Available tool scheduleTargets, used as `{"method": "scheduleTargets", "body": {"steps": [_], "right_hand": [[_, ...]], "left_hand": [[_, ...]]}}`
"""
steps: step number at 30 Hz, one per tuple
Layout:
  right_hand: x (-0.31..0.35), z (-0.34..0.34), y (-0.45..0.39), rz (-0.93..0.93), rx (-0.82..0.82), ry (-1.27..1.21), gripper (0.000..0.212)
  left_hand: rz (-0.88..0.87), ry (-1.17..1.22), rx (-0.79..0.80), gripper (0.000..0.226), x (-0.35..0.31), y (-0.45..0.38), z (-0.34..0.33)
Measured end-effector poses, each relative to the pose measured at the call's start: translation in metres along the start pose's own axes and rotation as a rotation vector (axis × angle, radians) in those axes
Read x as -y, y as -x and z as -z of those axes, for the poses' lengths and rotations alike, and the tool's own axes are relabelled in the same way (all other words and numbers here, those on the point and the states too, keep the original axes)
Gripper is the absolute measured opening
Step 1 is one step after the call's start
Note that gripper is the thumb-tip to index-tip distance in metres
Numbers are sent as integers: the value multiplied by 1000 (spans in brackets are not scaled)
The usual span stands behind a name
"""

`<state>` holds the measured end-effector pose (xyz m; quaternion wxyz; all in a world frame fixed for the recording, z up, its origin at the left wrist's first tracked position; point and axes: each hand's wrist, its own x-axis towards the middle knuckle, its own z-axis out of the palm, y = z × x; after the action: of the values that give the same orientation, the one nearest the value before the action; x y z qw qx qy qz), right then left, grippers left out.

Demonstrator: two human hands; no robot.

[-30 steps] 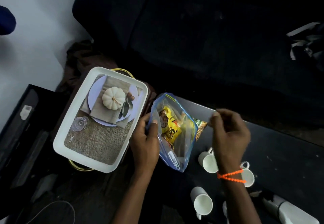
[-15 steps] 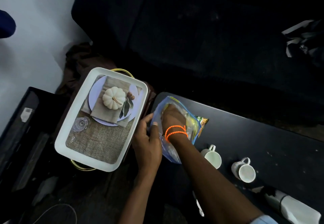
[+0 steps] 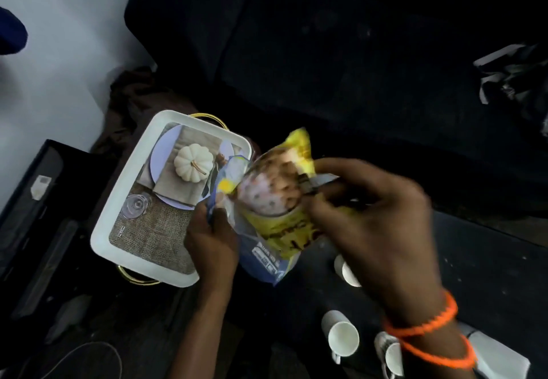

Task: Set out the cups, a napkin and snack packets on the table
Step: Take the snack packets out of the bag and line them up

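Step in hand: a yellow snack packet [image 3: 278, 200] is part way out of a clear zip bag [image 3: 261, 257], above the near-left end of the dark bench [image 3: 489, 266].
Right hand [image 3: 373, 218]: fingers curled, pinching the packet by its right edge; an orange bead bracelet [image 3: 427, 331] sits on that wrist.
Left hand [image 3: 212, 242]: fingers and thumb pinch the left lip of the zip bag, holding its mouth apart.
Snack packet: thin printed film puffed with air, so probably very light and crackly; its lower end is inside the bag, its upper corner tilted up and away.
Packet handling: glossy film is likely slippery, and the contents look like small biscuits or nuts that a hard squeeze could crush; the crimped end seams or side edge are the safest hold, not the puffed belly.
Zip bag: soft, limp and light; it will fold on itself unless held by the stiff zip rim, as the left hand does.
Bag contents: another packet may lie deeper inside, but blur hides it.
Cups: white cups [image 3: 341, 335] stand on the bench near the right wrist; hard and breakable, best taken by handle or body.
Napkin: cannot tell where it is.
Beside the bench: a white tray [image 3: 118, 215] with a printed pumpkin picture.
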<state>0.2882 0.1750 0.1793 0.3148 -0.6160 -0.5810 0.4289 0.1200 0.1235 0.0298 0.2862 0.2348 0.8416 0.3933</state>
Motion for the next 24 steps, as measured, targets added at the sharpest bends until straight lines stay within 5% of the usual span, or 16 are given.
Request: {"method": "scheduleTargets", "body": {"steps": [6, 15, 18, 21, 24], "right_hand": [[-66, 23, -22, -233, -217, -119, 33], [-197, -68, -57, -497, -131, 152, 41], [-185, -65, -54, -421, -217, 251, 46], [-133, -47, -31, -171, -460, 94, 20], [-80, -53, 7, 21, -200, -53, 8]], "left_hand": [[2, 50, 39, 20, 5, 8, 21], [39, 105, 57, 25, 4, 25, 19], [5, 119, 92, 23, 2, 26, 19], [-7, 122, 122, 21, 4, 26, 18], [-13, 128, 121, 20, 2, 26, 16]]}}
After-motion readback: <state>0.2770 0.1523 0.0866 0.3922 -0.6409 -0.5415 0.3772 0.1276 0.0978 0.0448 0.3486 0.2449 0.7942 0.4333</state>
